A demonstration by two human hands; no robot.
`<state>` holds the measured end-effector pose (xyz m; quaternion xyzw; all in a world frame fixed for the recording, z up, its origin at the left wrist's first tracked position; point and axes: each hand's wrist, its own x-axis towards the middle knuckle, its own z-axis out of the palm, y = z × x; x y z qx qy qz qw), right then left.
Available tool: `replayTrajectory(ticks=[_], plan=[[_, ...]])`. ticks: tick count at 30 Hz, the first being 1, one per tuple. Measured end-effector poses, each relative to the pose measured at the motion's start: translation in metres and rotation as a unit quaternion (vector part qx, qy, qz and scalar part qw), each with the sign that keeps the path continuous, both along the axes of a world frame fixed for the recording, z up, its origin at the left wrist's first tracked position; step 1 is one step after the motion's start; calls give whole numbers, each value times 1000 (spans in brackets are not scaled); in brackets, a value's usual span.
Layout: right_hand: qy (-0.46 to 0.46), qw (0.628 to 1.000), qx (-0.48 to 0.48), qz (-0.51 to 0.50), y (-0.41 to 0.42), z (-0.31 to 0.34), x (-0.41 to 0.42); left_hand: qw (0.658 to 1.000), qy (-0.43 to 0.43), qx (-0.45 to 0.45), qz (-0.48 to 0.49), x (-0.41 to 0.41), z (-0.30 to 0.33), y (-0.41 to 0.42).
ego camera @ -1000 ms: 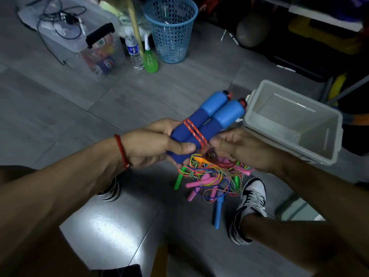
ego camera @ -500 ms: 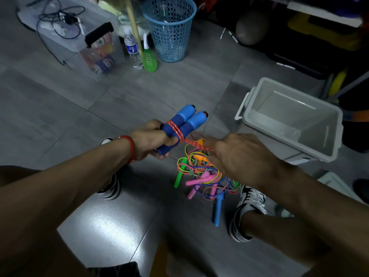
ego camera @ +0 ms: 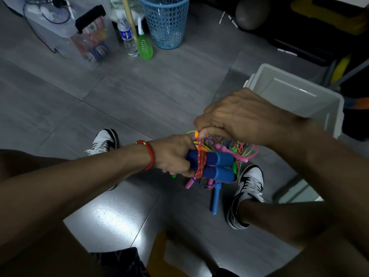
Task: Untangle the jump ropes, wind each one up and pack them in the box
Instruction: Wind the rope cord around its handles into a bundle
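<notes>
- Two blue handles (ego camera: 214, 166) are held side by side, just right of centre frame, by the left hand (ego camera: 172, 155); its fingers are curled round their near ends, apparently so the pair stays together as a core for winding.
- A red cord (ego camera: 200, 163) is seen wrapped in several turns across both handles, close to the left hand's fingers.
- The cord's free end is pinched by the right hand (ego camera: 239, 118), fingers curled, just above the handles; the cord is probably kept taut this way so each turn lies snug.
- A tangle (ego camera: 237, 151) of other coloured ropes lies on the floor beneath the hands, between two shoes, still to be sorted.
- The box (ego camera: 295, 92) is set open at the right edge, near the right arm, within easy reach for packing; no rope is visible in it.
</notes>
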<state>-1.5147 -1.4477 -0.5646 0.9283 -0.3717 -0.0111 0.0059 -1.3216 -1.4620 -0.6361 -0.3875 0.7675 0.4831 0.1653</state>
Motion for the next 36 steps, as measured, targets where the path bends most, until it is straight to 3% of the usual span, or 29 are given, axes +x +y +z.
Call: replayTrajectory(ticks=[2,5,10,13,16,19,22,25,27,30,32,36], plan=[[-30,998,55,-32,-9,-13,-7,998,34,-36,-32,0,6,5],[-102,966,222,-85,-17,-25,-14,991,104,-39,-79,2,18,10],[-279,833,448,-164,-19,-37,-25,983,177,-35,-43,5,33,16],[-372,774,479,-183,-14,-41,-30,974,214,-68,-16,12,42,14],[-420,737,483,-216,-10,-53,-36,959,256,-123,25,19,47,7],[-431,699,475,-315,1,-82,-56,949,286,-68,111,26,41,1],[-372,728,492,-299,18,-95,-48,914,353,28,198,28,35,1],[-445,699,515,-220,27,-65,-9,889,375,79,252,31,29,-4],[-432,748,465,-192,28,-53,-1,882,377,95,267,34,23,-8],[-368,817,371,-243,28,-56,1,880,362,102,289,33,14,-10],[-364,815,347,-287,33,-64,9,884,346,83,304,31,10,-13],[-372,774,297,-417,40,-74,25,891,300,37,339,24,2,-14]])
